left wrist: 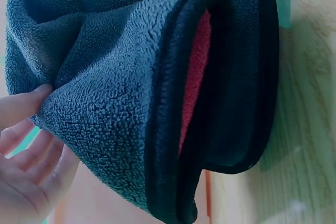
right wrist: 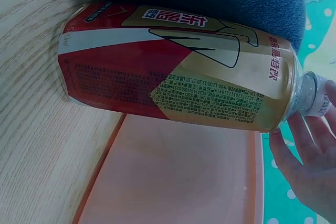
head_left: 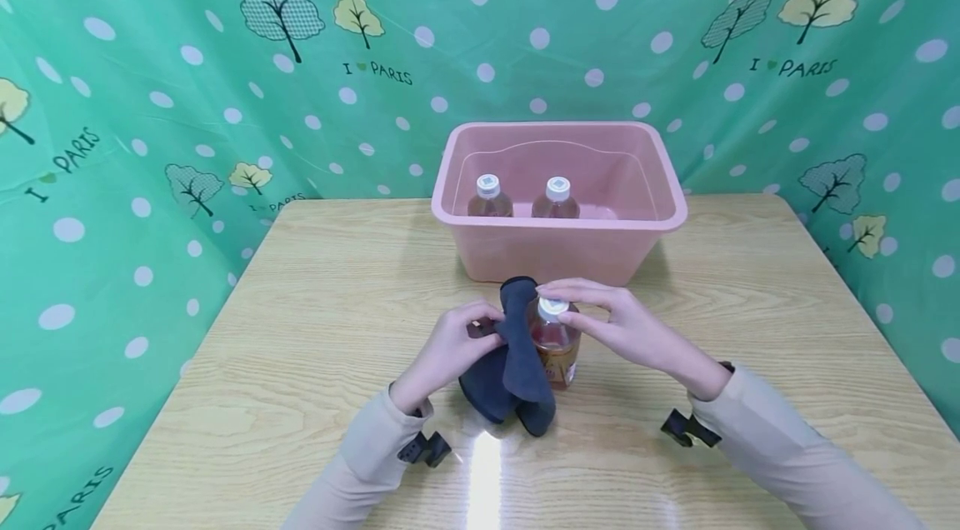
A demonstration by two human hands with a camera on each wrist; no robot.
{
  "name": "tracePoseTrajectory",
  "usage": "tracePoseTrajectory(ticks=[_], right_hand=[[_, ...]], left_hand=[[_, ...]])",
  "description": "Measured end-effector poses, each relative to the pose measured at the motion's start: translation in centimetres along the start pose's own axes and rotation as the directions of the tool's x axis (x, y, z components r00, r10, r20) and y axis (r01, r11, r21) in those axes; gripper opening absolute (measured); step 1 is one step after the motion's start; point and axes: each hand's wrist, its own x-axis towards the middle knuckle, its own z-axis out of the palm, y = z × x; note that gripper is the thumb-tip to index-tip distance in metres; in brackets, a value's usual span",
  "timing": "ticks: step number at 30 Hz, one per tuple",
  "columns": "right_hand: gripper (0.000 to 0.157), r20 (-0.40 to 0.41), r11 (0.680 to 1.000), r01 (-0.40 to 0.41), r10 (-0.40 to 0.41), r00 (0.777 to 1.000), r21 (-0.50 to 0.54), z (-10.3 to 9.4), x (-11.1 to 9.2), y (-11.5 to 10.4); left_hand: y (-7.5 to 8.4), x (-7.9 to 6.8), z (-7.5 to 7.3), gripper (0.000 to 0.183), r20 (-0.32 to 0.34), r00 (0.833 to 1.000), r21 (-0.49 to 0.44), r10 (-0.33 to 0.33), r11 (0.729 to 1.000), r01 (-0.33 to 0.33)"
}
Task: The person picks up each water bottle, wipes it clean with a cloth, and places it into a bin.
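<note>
My left hand [head_left: 463,342] pinches a dark blue-grey cloth [left wrist: 110,87] with black edging, which hangs in folds down to the table. A strip of red shows inside its fold in the left wrist view. Just right of the cloth, a drink bottle [right wrist: 173,72] with a red and gold label stands upright on the table. The fingers and thumb of my right hand [head_left: 618,322] grip it around its white cap [head_left: 553,307]. Cloth and bottle lie side by side, the cloth overlapping the bottle's left side in the head view.
Behind the hands stands a pink plastic bin [head_left: 555,251]. Inside it are two white-capped bottles, a left one [head_left: 489,198] and a right one [head_left: 557,200]. The wooden table [head_left: 322,305] meets a green dotted curtain [head_left: 450,30] at the back and sides.
</note>
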Motion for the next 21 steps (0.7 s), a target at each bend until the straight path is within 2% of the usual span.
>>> tracePoseTrajectory(ticks=[11,21], right_hand=[[0.033,0.016,1.0,-0.022,0.022,1.0,0.004,0.0,0.0,0.0],[0.032,-0.002,0.999,0.029,-0.03,1.0,-0.017,0.0,0.0,0.2]], left_hand=[[0.3,0.0,0.1,0.015,-0.013,0.999,0.02,-0.031,0.999,0.031],[-0.9,-0.1,1.0,0.017,-0.01,0.999,-0.006,-0.03,1.0,0.03]])
